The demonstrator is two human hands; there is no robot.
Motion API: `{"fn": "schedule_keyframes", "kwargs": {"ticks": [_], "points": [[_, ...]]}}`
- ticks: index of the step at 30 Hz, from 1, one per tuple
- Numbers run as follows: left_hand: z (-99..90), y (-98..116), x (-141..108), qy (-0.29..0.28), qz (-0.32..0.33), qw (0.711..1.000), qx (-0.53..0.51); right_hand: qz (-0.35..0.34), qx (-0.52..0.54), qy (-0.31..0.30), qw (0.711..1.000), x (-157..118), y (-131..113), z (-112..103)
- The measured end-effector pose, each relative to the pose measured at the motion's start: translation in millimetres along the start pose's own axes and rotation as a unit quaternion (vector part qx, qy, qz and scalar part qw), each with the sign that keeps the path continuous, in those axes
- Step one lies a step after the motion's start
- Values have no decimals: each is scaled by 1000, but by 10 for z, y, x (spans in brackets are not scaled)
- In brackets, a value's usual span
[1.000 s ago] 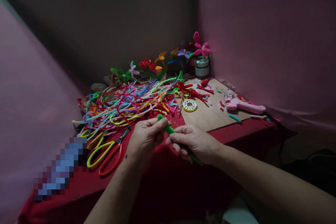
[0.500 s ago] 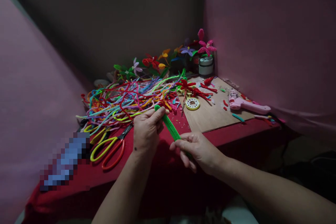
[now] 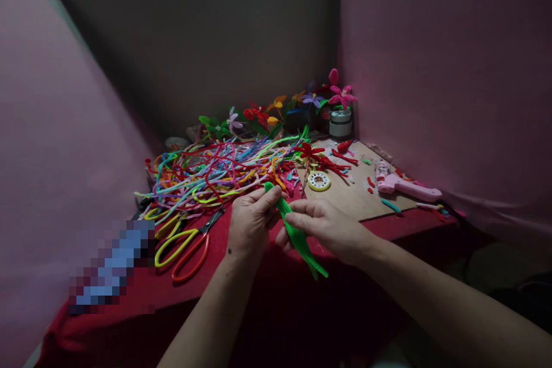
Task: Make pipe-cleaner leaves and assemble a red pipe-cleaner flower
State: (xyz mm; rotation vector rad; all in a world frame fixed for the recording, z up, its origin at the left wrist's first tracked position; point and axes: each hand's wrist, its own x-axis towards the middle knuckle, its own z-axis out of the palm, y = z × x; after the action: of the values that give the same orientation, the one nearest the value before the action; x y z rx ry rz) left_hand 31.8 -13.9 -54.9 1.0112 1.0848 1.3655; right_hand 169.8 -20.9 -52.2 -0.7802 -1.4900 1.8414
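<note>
A bundle of green fuzzy stems (image 3: 301, 243) slants between my hands over the table's front edge, its lower ends spread apart. My left hand (image 3: 254, 217) pinches its upper end between thumb and fingers. Lower down, my right hand (image 3: 323, 227) grips the middle of the bundle, with thumb on top and fingers partly hidden behind. Behind my left hand lies a large tangle of multicoloured fuzzy stems (image 3: 215, 169). Scissors with yellow and red handles (image 3: 190, 247) rest to the left of my left wrist.
A board (image 3: 366, 190) on the red cloth (image 3: 125, 316) carries red stem pieces, a white and yellow disc (image 3: 319, 180) and a pink glue gun (image 3: 403, 184). Fuzzy flowers (image 3: 259, 113) and a grey container (image 3: 340, 125) stand behind. A blurred blue item (image 3: 116, 264) lies left.
My right hand has moved up the green bundle, closer to my left hand. The bundle's lower ends now show below it. The view has shifted slightly.
</note>
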Motion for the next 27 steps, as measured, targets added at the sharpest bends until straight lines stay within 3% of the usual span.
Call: {"fn": "schedule_keyframes", "kwargs": {"ticks": [7,11,16,22,27], "points": [[-125,34,114,-20,49,998,42,1,15,55,998,328,16,-16],[-270,155,265,-25,50,997,46,25,-26,33,999,417,-59,-69],[-429,262,472,-36,67,987,144,21,-67,26,997,569,-186,-107],[-471,320,694,24,37,988,147,6,-52,30,998,877,-112,-126],[-545,189,828,48,31,992,110,35,-22,34,999,1058,95,-162]]}}
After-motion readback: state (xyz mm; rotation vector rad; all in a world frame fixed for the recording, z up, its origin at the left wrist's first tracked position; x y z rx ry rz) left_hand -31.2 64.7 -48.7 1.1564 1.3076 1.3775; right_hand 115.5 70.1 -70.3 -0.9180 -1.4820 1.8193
